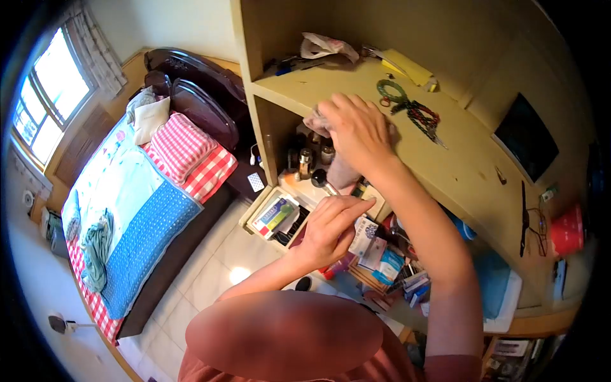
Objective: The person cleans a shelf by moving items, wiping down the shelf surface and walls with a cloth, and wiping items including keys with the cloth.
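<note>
My right hand [359, 137] is at the front edge of the upper shelf board [471, 153], its fingers wrapped round a greyish-pink cloth [344, 173]. Part of the cloth sticks out past the fingertips, and more of it hangs below the palm. Lower down, my left hand [328, 232] hovers over the open drawer and the cluttered lower surface. It appears to hold nothing, with the index finger stretched out and the other fingers loosely bent. Small dark bottles [305, 162] stand in the compartment behind the cloth.
On the board lie a green bead ring [391, 92], bead strings [423, 120], a yellow packet [407, 69] and a plastic bag [328, 46]. An open drawer [247, 218] juts out below. Boxes and packets [389, 266] crowd the lower surface. A bed [143, 235] stands at left.
</note>
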